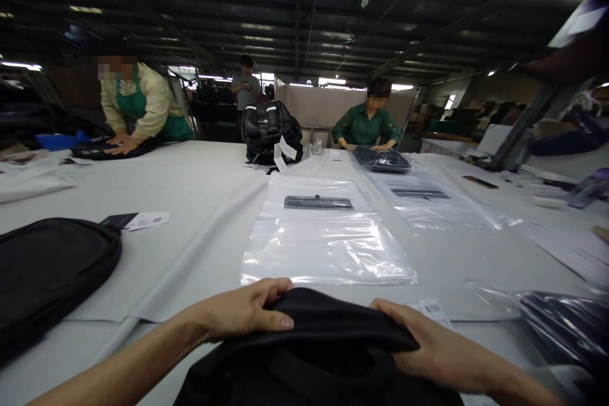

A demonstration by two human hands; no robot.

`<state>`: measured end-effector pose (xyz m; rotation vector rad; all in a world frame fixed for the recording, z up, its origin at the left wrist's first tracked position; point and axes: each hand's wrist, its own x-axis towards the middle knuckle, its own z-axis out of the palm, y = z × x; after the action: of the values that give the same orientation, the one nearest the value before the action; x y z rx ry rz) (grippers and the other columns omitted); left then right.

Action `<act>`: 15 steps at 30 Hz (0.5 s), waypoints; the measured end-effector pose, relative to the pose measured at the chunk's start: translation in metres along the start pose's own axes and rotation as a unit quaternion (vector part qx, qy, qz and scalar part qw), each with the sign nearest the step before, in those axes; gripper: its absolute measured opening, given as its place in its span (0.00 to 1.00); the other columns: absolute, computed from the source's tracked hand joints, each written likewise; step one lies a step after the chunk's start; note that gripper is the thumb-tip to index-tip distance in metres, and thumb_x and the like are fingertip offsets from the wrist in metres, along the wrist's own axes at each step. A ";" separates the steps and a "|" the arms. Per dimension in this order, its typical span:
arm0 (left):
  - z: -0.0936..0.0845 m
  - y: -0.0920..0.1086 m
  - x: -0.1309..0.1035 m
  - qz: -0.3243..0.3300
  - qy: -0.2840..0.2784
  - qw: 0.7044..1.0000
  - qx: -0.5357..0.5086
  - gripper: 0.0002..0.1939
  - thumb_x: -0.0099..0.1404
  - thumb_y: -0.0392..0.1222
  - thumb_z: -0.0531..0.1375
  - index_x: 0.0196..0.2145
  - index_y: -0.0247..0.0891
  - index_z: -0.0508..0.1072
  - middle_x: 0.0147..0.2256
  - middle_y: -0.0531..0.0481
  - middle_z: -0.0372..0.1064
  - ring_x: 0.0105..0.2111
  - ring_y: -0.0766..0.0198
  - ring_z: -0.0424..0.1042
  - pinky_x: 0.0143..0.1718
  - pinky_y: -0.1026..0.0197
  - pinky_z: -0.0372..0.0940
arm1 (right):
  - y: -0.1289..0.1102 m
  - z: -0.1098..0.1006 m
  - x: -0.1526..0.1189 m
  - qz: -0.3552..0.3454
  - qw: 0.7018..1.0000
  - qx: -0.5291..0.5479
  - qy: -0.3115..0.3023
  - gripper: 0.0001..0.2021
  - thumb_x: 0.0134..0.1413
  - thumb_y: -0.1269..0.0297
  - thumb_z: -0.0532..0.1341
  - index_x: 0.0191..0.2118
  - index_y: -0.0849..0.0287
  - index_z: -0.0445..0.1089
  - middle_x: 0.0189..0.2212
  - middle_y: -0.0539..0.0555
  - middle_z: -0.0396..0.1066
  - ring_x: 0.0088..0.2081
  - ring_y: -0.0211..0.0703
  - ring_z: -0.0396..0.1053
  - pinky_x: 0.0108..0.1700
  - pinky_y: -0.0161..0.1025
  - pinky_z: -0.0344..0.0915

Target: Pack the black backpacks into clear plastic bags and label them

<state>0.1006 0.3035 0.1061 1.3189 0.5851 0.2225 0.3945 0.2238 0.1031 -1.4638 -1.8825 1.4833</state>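
At the near edge of the table, a black bag (333,323) stands with its upper edge held in both hands; its lower part runs out of view. My left hand (247,314) grips the left end of that edge, thumb on the near side and fingers behind it. On the right end, my right hand (431,346) is closed around the fabric, its fingertips partly hidden. Just beyond the bag lies a flat clear plastic bag (328,244) with a dark printed panel. A white label sheet (434,312) shows behind my right hand.
Left lies another black bag (52,266) with a paper tag (148,220). Plastic-wrapped dark goods (566,330) sit at right, a phone (480,182) farther back. Black backpacks (271,130) are piled at the far edge. Two co-workers (143,101) (368,124) handle bags across the table.
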 end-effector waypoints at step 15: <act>-0.013 -0.004 -0.008 -0.023 -0.048 0.997 -0.054 0.29 0.41 0.48 0.70 0.41 0.37 0.67 0.39 0.49 0.67 0.38 0.60 0.65 0.38 0.62 0.61 | 0.008 0.007 -0.005 -0.019 0.997 -0.022 0.071 0.09 0.46 0.63 0.60 0.36 0.56 0.64 0.32 0.49 0.65 0.36 0.42 0.63 0.37 0.35 0.61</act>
<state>0.0865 0.3100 0.1027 1.2036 0.5158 0.1499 0.3953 0.2157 0.0954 -1.5018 -1.8578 1.2917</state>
